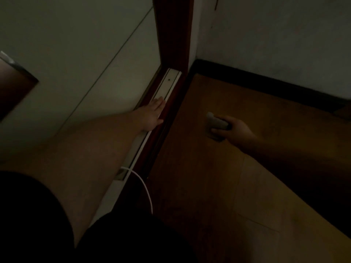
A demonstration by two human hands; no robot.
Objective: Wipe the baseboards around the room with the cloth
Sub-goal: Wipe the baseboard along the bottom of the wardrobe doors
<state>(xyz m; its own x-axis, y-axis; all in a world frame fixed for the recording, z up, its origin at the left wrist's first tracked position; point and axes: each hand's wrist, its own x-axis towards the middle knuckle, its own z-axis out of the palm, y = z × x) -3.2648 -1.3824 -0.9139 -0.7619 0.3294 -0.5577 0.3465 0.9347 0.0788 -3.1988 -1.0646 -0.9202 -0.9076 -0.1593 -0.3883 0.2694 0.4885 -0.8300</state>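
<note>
A white cable point(146, 188) curves nearest. Left hand point(152, 114) lies flat on the door track point(167, 86); right hand point(233, 128) grips the cloth point(215, 124) — best pressed along the far baseboard point(266, 82).

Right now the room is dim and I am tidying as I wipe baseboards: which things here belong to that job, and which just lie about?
Belongs to the job:
cloth, held in the right hand
dark baseboard along the far wall

Just there:
white cable looping over the door track
metal door track, under the left hand
wooden floor
</note>
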